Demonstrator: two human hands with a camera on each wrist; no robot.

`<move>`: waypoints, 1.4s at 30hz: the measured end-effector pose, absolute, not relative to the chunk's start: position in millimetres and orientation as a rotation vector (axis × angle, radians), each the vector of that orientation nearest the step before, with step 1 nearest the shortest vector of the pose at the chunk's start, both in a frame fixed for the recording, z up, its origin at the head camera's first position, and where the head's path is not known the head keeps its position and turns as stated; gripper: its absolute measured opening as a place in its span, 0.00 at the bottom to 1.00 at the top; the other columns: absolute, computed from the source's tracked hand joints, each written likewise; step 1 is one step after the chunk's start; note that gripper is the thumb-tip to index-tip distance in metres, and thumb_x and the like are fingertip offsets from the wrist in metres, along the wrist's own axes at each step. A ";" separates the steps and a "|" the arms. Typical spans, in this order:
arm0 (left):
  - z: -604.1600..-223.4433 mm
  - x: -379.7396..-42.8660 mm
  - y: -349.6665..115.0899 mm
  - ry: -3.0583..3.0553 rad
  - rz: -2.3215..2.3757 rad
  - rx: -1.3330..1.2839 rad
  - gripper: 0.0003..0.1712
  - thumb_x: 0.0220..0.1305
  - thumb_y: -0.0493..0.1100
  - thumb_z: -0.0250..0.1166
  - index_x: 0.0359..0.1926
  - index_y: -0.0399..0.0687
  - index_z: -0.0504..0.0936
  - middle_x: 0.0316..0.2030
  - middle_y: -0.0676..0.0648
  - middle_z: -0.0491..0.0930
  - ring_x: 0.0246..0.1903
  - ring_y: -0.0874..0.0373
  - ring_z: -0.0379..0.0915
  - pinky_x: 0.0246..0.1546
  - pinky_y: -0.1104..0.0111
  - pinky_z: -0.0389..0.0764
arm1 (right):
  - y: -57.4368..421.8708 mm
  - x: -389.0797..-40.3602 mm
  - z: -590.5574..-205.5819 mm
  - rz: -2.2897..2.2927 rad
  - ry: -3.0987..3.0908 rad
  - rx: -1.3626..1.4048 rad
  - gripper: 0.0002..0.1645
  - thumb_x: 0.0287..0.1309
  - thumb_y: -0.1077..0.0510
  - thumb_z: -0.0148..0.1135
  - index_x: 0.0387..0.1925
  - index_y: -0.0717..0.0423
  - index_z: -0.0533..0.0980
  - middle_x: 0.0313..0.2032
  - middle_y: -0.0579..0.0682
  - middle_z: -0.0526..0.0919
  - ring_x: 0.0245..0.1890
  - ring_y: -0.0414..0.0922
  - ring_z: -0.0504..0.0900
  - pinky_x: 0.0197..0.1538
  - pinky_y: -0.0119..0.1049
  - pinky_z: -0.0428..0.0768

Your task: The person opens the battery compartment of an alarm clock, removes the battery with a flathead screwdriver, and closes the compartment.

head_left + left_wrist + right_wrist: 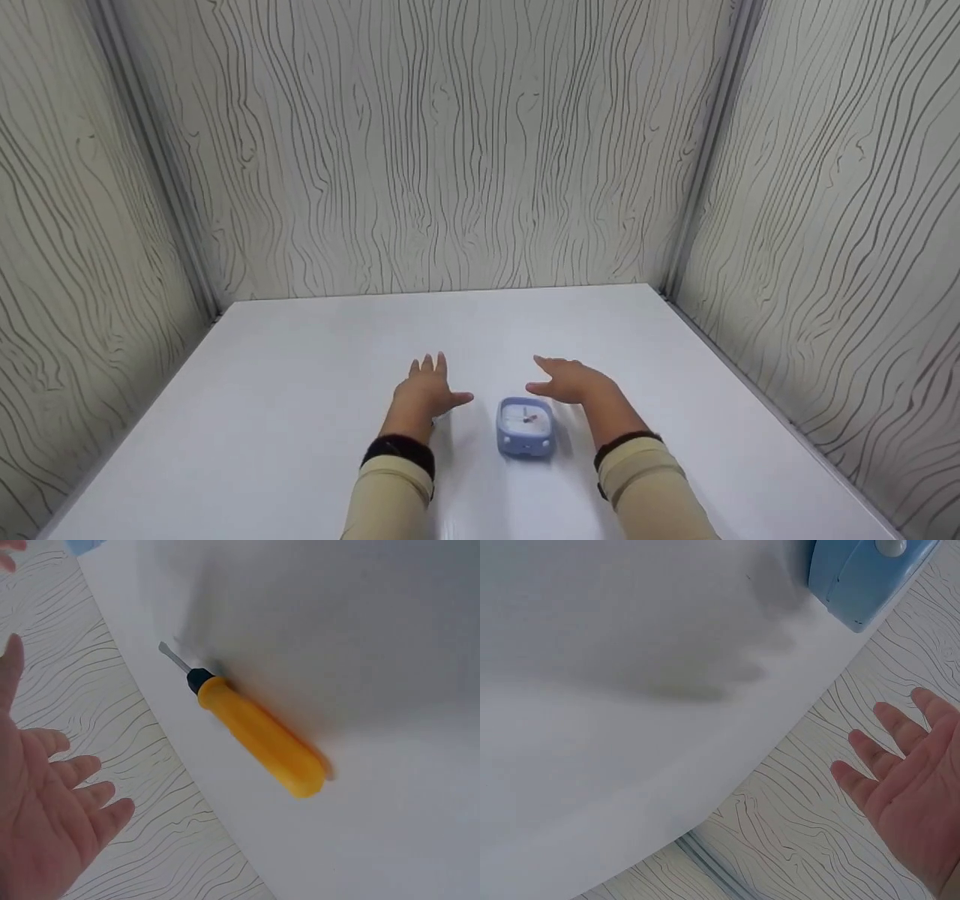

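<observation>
A light blue alarm clock (pixel 525 444) with a white face lies on the white table, between the two forearms in the head view. My left hand (pixel 425 391) hovers left of it, fingers spread and holding nothing. To the clock's upper right, my right hand (pixel 574 381) is also held over the table with fingers extended, apart from the clock. In the left wrist view, a screwdriver (pixel 259 736) with a yellow handle and black collar lies on the table beside the left hand (pixel 45 810). The left arm mostly hides it in the head view. The right wrist view catches the clock's side (pixel 862 577).
Pale panels with a dark wood-grain pattern stand behind the table (pixel 300 360) and along both sides. The back panel (pixel 450 150) meets grey corner posts at left and right. Shadows of the hands fall on the table's glossy surface.
</observation>
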State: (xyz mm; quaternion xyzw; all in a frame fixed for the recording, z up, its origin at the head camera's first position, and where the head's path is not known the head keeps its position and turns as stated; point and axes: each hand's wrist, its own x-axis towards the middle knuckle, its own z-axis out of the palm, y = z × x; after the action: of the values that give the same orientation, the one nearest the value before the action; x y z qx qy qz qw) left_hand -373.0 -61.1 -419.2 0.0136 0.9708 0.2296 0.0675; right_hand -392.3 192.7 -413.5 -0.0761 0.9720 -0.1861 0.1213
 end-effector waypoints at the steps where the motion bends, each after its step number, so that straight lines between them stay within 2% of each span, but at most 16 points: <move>1: -419.9 -373.6 -59.2 2.921 0.686 0.050 0.55 0.68 0.62 0.69 0.83 0.41 0.53 0.83 0.34 0.51 0.84 0.37 0.43 0.83 0.44 0.55 | 192.3 -391.5 -413.0 -0.544 2.832 -0.227 0.44 0.75 0.38 0.57 0.82 0.49 0.57 0.81 0.60 0.60 0.83 0.65 0.53 0.83 0.66 0.53; 10: -423.8 -377.0 -51.3 2.891 0.604 0.160 0.56 0.65 0.56 0.74 0.82 0.40 0.54 0.81 0.33 0.56 0.83 0.39 0.51 0.82 0.46 0.59 | 188.7 -390.0 -413.0 -0.503 2.815 -0.303 0.46 0.70 0.41 0.64 0.81 0.50 0.60 0.81 0.59 0.62 0.83 0.61 0.57 0.83 0.61 0.57; 18: -428.9 -373.4 -40.8 2.801 0.668 0.225 0.62 0.56 0.55 0.81 0.82 0.44 0.57 0.80 0.36 0.61 0.81 0.39 0.57 0.82 0.46 0.60 | 191.3 -388.2 -417.3 -0.520 2.762 -0.259 0.51 0.63 0.40 0.71 0.81 0.47 0.60 0.81 0.60 0.61 0.83 0.62 0.56 0.82 0.66 0.56; 23: -434.8 -371.9 -33.9 2.770 0.650 0.287 0.63 0.53 0.55 0.83 0.82 0.46 0.58 0.79 0.37 0.64 0.80 0.40 0.58 0.81 0.46 0.61 | 191.8 -384.4 -420.7 -0.532 2.743 -0.285 0.54 0.58 0.42 0.76 0.81 0.47 0.61 0.81 0.58 0.62 0.83 0.61 0.57 0.82 0.65 0.57; 30: -440.1 -369.0 -23.7 2.762 0.617 0.353 0.60 0.54 0.53 0.83 0.81 0.47 0.60 0.78 0.37 0.67 0.79 0.40 0.61 0.80 0.45 0.64 | 191.2 -378.8 -425.6 -0.478 2.761 -0.350 0.57 0.52 0.47 0.82 0.80 0.49 0.64 0.79 0.57 0.66 0.82 0.60 0.60 0.82 0.62 0.60; 37: -443.2 -369.1 -11.6 2.783 0.537 0.451 0.54 0.52 0.52 0.83 0.76 0.43 0.69 0.74 0.40 0.72 0.77 0.43 0.65 0.78 0.47 0.68 | 191.0 -375.0 -433.2 -0.431 2.743 -0.440 0.59 0.48 0.52 0.85 0.79 0.53 0.64 0.77 0.58 0.70 0.80 0.60 0.64 0.81 0.60 0.64; 42: -449.0 -370.8 -5.2 2.815 0.457 0.508 0.54 0.53 0.51 0.82 0.77 0.44 0.68 0.74 0.41 0.73 0.76 0.45 0.67 0.77 0.49 0.69 | 191.0 -374.8 -438.4 -0.403 2.744 -0.426 0.63 0.46 0.53 0.85 0.80 0.57 0.61 0.77 0.60 0.68 0.80 0.60 0.63 0.81 0.59 0.64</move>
State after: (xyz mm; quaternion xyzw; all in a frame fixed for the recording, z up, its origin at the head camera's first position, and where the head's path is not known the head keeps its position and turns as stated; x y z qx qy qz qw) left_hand -370.8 -5.2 -449.0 0.1739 0.9645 0.1566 0.1220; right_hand -374.8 191.0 -438.4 -0.1497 0.9642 -0.1414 0.1670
